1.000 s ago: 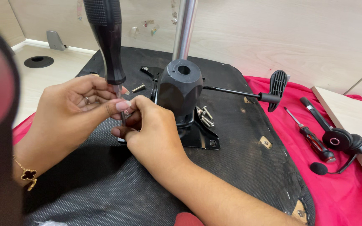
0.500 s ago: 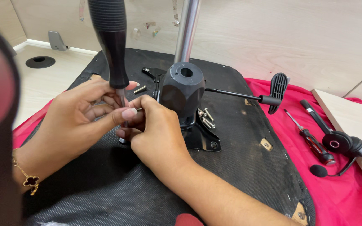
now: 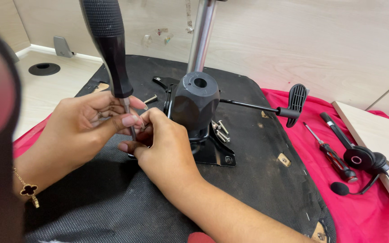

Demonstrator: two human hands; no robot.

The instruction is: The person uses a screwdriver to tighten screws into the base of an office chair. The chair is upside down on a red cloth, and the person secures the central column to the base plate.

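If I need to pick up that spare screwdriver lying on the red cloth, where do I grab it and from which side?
Probably by the thick dark handle at the near end of the spare screwdriver, coming down from above. It lies flat on the red cloth with its thin shaft pointing away, and the headset crowds its right side, so the left side looks freer for fingers.

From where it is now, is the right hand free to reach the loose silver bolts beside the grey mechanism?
Probably yes: the loose silver bolts lie uncovered just beyond the right hand, though it is pinching near the screwdriver shaft.
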